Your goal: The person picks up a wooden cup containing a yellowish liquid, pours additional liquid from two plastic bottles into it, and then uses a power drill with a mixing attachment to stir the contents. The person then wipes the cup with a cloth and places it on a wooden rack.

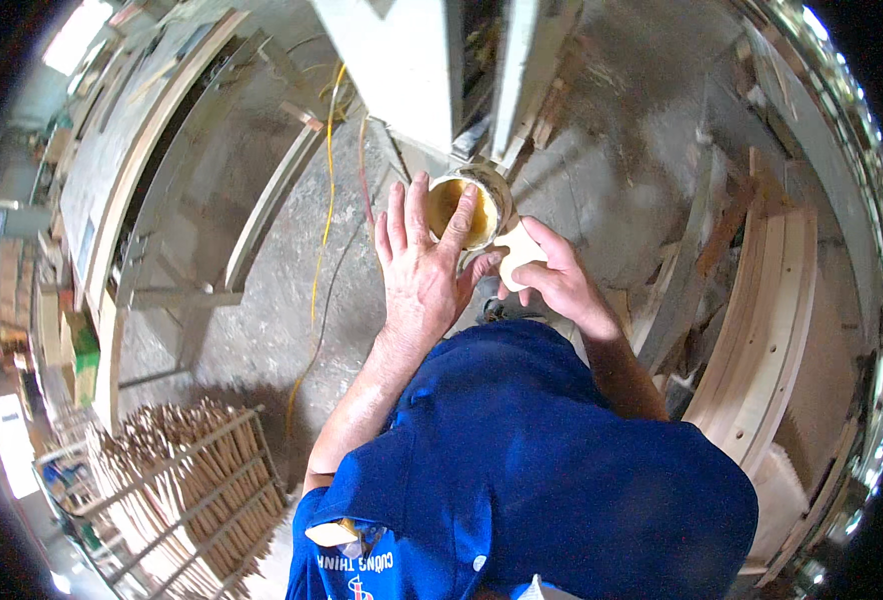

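An open round can [503, 196] with yellowish-brown stuff inside stands upright in front of me, its rim smeared pale. My left hand [424, 258] lies over the near left side of the can, fingers stretched and apart. One finger reaches across the opening; whether its tip touches the contents I cannot tell. The left thumb points toward the right hand. Just right of the can, my right hand [560, 275] pinches a flat cream-coloured piece [518, 254] between thumb and fingers. Its edge comes close to the can's rim, and its exact kind is unclear.
Beyond the can stands a white panel [392, 60]. A yellow cord [328, 210] runs along the concrete floor at left. A rack of thin wooden sticks [177, 480] is at lower left, a long workbench [147, 165] at far left. Curved wooden parts [762, 330] lean at right.
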Tool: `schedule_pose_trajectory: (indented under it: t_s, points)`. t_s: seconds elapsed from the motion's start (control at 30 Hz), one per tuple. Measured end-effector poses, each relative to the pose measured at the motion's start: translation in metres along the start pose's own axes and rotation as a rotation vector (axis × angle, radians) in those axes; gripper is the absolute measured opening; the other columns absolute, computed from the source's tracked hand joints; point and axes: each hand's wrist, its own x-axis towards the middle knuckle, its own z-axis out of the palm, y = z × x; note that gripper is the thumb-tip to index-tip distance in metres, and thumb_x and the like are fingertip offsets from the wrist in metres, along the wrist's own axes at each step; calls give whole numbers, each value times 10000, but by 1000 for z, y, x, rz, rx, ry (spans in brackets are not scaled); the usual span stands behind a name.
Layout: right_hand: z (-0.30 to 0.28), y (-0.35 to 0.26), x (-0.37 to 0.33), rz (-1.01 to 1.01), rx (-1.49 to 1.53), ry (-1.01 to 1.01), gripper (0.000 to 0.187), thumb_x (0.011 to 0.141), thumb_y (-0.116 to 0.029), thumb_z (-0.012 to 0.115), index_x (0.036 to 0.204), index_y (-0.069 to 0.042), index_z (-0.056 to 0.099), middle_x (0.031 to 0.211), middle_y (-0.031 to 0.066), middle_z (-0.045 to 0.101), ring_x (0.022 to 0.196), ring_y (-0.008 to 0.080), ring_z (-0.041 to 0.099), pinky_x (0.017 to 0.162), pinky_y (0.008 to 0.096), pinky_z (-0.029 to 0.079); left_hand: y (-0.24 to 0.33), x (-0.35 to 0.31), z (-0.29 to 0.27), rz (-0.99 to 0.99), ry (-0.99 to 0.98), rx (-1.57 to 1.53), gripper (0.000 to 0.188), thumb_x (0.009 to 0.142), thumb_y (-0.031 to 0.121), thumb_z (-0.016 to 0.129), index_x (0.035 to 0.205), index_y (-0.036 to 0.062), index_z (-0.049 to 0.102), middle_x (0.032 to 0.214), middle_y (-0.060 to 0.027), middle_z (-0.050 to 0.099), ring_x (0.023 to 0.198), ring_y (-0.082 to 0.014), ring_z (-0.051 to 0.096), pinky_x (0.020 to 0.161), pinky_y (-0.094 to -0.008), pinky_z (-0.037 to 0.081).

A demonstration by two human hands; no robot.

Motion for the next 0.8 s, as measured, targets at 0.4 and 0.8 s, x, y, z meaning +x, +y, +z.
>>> schedule_pose_trajectory:
  t_s: [0.4,0.8]
  points:
    - [64,-18,59,15,-27,-218,524,811,29,499,1333,11,467,999,165,711,697,181,695,485,250,498,-72,-81,-33,-296,452,-352,213,911,180,734,1046,29,667,1240,-213,595,1165,-317,576,976,-412,468]
    - [177,-6,91,103,-12,-376,587,795,7,543,1372,-3,437,1022,211,705,742,240,723,504,270,521,-138,-248,-79,-931,678,-909,200,1015,145,620,878,-1,618,788,-53,664,765,-131,651,739,-266,514]
